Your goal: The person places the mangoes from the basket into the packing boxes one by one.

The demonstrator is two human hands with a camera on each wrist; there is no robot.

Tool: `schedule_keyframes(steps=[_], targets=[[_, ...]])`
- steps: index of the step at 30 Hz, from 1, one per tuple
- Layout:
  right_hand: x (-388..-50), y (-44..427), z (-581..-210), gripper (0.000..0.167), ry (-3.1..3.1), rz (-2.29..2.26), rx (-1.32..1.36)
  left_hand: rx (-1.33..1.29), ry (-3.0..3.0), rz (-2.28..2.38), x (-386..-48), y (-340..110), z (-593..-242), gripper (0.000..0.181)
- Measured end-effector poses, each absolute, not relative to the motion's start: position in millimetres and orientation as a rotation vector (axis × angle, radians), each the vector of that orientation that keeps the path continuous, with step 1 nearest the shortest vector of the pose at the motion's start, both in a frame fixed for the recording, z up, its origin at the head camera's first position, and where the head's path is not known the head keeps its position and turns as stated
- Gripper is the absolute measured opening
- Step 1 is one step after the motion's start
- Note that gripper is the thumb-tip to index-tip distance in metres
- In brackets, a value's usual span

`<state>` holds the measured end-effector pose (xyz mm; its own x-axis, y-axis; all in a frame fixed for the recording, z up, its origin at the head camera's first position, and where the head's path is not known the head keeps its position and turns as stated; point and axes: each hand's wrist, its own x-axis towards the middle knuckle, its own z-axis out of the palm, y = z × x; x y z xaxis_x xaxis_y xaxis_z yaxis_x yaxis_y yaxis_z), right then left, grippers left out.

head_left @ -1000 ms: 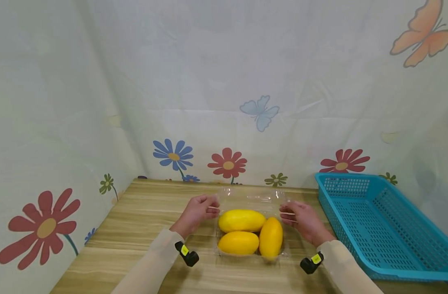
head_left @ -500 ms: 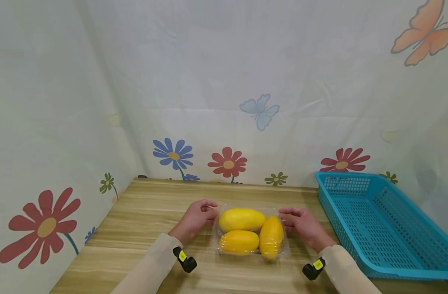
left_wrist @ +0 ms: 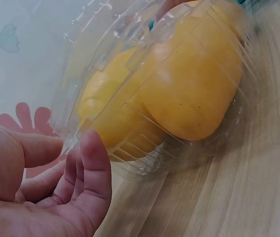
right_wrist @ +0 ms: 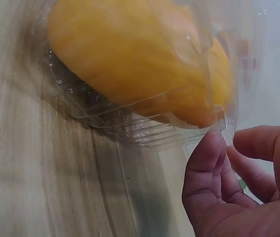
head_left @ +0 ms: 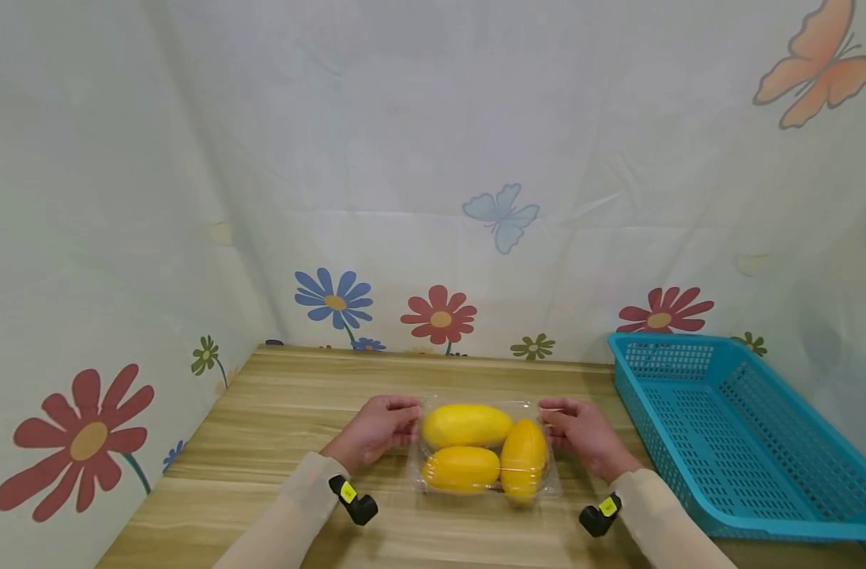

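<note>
A clear plastic clamshell box [head_left: 476, 495] stands on the wooden table with its lid lying down over three yellow oblong fruits. One fruit [head_left: 467, 427] lies crosswise at the back, a second [head_left: 461, 469] in front of it, and a third [head_left: 524, 461] lengthwise on the right. At the far left corner, my left hand [head_left: 380, 429] pinches the box's rim between thumb and fingers. My right hand [head_left: 582, 431] pinches the rim at the far right corner. Both wrist views show the thin plastic edge at the fingertips, beside the left fingers [left_wrist: 94, 158] and right fingers [right_wrist: 206, 158].
To the right stands a blue perforated plastic basket [head_left: 732, 442], close to the right forearm. A pale cloth [head_left: 404, 142] printed with flowers and butterflies hangs behind and beside the wooden table [head_left: 262, 442].
The lid, upright behind the fruits a second ago, has come down over them towards me. Both hands have stayed near the far corners and now pinch the rim.
</note>
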<state>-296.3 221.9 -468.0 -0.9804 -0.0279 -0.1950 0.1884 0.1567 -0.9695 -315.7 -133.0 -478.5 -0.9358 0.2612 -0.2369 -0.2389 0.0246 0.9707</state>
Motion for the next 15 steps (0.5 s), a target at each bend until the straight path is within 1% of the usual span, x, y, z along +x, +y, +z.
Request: schedule_keyframes(steps=[10, 15], targets=[[-303.5, 219.2, -469.9, 0.029, 2.284, -1.910, 0.201, 0.048, 1.983, 1.976, -317.3, -127.3, -479.2, 0.026], [-303.5, 220.5, -470.5, 0.028, 2.304, -1.881, 0.195, 0.055, 2.021, 1.934, -312.8, -127.1, -477.8, 0.026]])
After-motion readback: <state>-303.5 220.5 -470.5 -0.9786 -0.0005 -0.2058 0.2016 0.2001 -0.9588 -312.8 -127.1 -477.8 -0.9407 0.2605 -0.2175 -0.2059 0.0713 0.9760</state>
